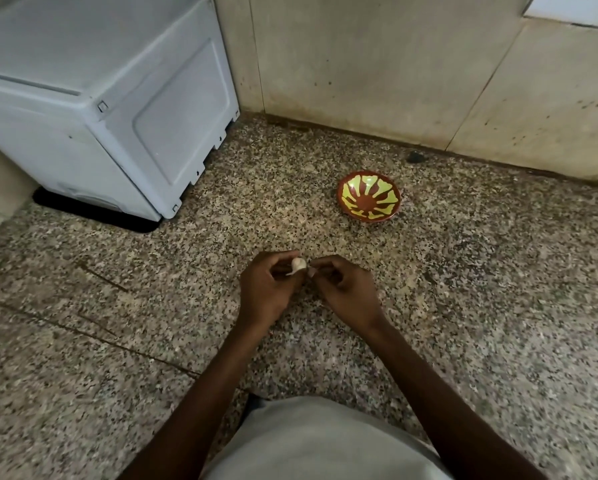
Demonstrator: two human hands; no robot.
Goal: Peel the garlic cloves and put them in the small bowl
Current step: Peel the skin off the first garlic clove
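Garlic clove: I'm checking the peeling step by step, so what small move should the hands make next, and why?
Probably the right hand should pull its pinched bit of skin away from the garlic clove, which the left hand holds. Papery skin still hangs off the clove, and the small bowl looks empty, so dropping it in seems premature.

Home kitchen: granite counter (pixel 463 306), tiled wall (pixel 377 64).

A speckled granite surface (pixel 117 341) runs back to a stained beige wall (pixel 377 64). At the far left stands a white boxy appliance (pixel 93 98), set at an angle, its rear corner close to the wall. A small dark blob (pixel 416 156) lies by the wall's foot. A thin crack (pixel 82 336) crosses the stone at left.
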